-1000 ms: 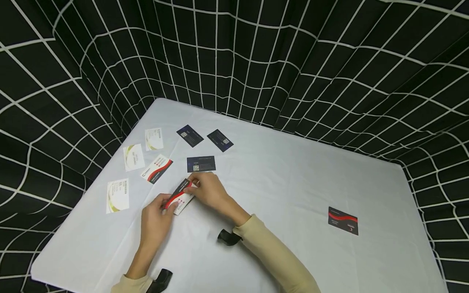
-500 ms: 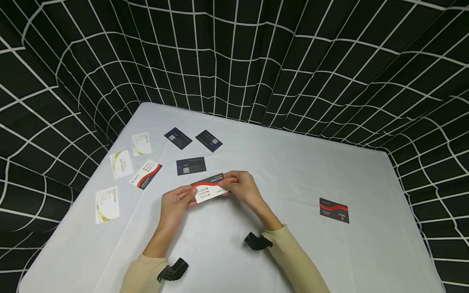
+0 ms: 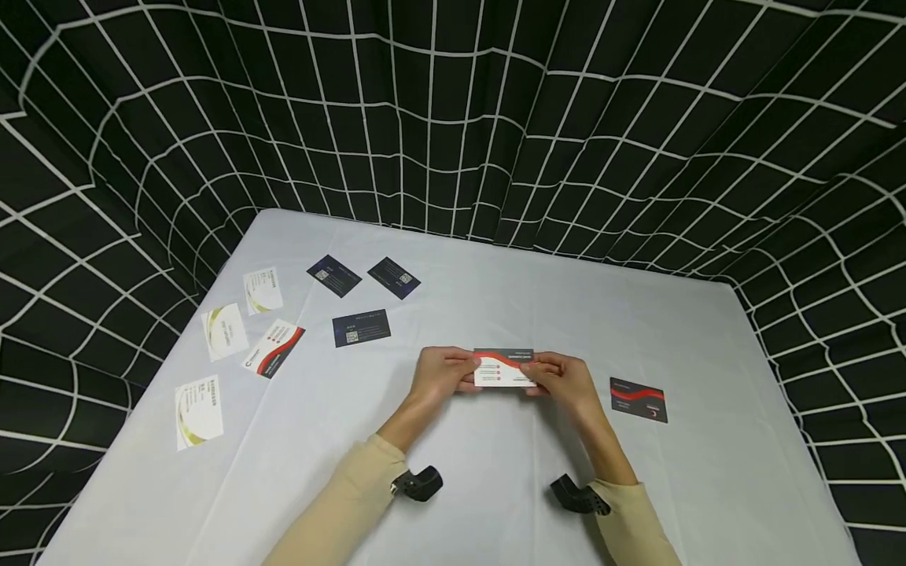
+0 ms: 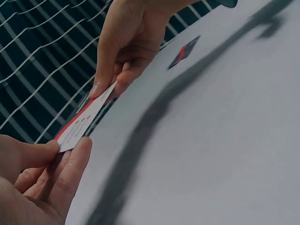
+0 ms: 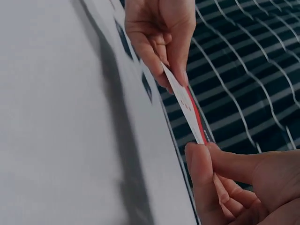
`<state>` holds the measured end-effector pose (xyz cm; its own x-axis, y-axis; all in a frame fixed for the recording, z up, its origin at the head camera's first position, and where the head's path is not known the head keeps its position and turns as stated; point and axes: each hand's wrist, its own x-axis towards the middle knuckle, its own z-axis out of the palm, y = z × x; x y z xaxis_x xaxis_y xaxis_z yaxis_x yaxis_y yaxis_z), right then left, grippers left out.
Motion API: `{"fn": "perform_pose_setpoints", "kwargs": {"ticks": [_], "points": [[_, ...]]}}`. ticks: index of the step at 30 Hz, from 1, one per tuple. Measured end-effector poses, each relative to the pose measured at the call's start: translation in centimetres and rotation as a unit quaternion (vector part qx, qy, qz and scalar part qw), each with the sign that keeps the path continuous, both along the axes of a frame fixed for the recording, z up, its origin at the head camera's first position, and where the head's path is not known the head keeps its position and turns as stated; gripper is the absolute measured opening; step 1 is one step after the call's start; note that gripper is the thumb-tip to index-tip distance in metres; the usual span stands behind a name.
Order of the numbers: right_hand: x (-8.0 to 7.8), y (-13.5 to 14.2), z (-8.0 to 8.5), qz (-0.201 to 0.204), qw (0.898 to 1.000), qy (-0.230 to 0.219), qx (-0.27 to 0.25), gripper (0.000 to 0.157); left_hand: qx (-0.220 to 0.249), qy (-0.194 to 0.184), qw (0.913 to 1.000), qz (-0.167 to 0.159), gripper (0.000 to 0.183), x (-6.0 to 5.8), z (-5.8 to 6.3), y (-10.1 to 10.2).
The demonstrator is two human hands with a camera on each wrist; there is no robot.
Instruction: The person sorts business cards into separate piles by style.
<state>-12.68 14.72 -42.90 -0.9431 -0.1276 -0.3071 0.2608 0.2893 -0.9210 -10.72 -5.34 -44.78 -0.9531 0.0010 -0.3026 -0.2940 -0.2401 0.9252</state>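
Note:
A business card with a white face, a red wave and a dark band is held level above the white table. My left hand pinches its left end, thumb on top. Its right end is pinched by my right hand, also thumb on top. A thin dark edge shows under the white face; whether that is a second card I cannot tell. In the left wrist view the business card slants between both hands. A dark card with a red wave lies on the table just right of my right hand.
On the table's left lie several white cards with gold curves, such as this white card, and a white-red-black card. Dark blue cards lie nearby, one being this dark card. Black curtains with white grid lines border the table.
Both hands have moved right with the business card, from beside the left-hand cards to near the dark red-waved card. The card has turned from slanted to nearly straight across. The view has shifted slightly.

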Motion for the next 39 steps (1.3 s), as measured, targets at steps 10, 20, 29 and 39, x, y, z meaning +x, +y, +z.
{"fn": "perform_pose_setpoints", "kwargs": {"ticks": [10,20,29,39], "points": [[1.3,7.8,0.0,-0.066,0.995,-0.001,0.075,0.044,-0.056,0.003,0.9943,-0.090,0.008,-2.0,-0.3,7.2],[2.1,12.6,-0.9,-0.126,0.986,0.005,0.109,0.044,-0.082,-0.007,0.9907,-0.108,0.006,-3.5,-1.3,13.2],[2.6,17.1,-0.9,-0.195,0.958,-0.007,0.209,0.056,-0.156,0.040,0.9786,-0.128,0.008,-3.7,-1.0,19.1],[2.6,19.0,-2.0,-0.205,0.926,0.001,0.318,0.057,-0.400,0.171,0.8899,-0.137,0.005,-3.8,-1.9,21.0]]}}
